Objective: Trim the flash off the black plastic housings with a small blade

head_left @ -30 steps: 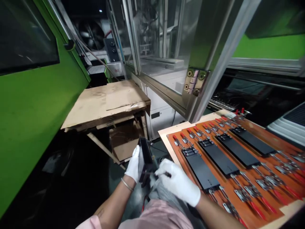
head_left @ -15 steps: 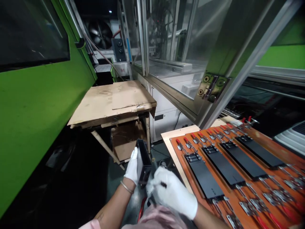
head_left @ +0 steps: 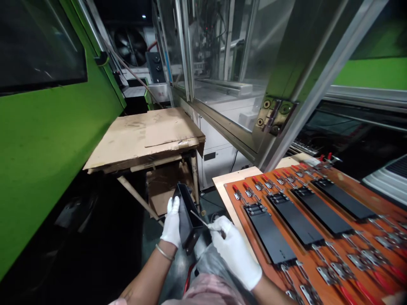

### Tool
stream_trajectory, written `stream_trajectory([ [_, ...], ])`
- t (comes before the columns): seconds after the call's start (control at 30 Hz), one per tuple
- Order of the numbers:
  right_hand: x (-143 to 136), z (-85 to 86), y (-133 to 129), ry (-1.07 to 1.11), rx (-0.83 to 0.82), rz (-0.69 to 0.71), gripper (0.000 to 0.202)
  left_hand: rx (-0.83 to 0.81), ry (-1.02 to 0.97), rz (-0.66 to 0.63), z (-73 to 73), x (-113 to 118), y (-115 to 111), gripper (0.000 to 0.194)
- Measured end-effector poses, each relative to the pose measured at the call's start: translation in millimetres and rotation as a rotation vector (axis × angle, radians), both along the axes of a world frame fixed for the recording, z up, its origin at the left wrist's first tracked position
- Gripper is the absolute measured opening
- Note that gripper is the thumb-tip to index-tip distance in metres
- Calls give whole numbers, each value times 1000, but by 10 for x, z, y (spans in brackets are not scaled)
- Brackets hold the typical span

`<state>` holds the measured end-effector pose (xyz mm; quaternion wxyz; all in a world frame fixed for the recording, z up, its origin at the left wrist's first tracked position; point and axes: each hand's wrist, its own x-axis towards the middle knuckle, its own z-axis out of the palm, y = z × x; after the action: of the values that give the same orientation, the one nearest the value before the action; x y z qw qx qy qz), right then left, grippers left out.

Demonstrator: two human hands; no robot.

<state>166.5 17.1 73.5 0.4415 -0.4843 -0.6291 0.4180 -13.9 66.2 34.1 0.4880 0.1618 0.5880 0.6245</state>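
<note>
My left hand (head_left: pixel 172 224), in a white glove, grips a long black open-sided box-like part (head_left: pixel 187 216) from its left side. The part is tilted, its hollow side facing up and to the right. In my gloved right hand (head_left: pixel 233 250) is a thin, light-coloured rod-like tool (head_left: pixel 199 218), pinched between thumb and fingers. Its tip reaches over the part's opening; whether it touches the wall I cannot tell. To the right, several flat black panels (head_left: pixel 270 233) lie on an orange fixture board (head_left: pixel 251 237), with red-handled toggle clamps (head_left: pixel 249 190) at their ends.
A cardboard-covered table (head_left: pixel 127 135) stands ahead. On the left rises a green machine (head_left: pixel 38 135). A metal-framed clear door (head_left: pixel 235 84) juts toward me above the fixture board. Under the board shows a pale wooden sheet (head_left: pixel 224 188).
The rod-like tool, blurred near my right hand before, now extends over the black part's opening. My left hand has turned the part so more of its hollow faces up. The view has shifted slightly.
</note>
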Motion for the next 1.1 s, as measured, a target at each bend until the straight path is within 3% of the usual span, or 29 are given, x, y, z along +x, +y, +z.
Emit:
stream_trajectory([
  [0.37, -13, -45, -59, -20, 30, -65, 14, 13, -27, 89, 202, 83, 33, 65],
  [0.57, -34, 16, -94, 22, 55, 13, 18, 59, 0, 131, 157, 54, 62, 64],
  [0.97, 112, -132, -91, -55, 57, -62, 14, 127, 23, 132, 214, 158, 60, 62],
  [1.1, 129, -41, -88, -80, 60, -70, 15, 127, 5, 152, 187, 185, 77, 62],
])
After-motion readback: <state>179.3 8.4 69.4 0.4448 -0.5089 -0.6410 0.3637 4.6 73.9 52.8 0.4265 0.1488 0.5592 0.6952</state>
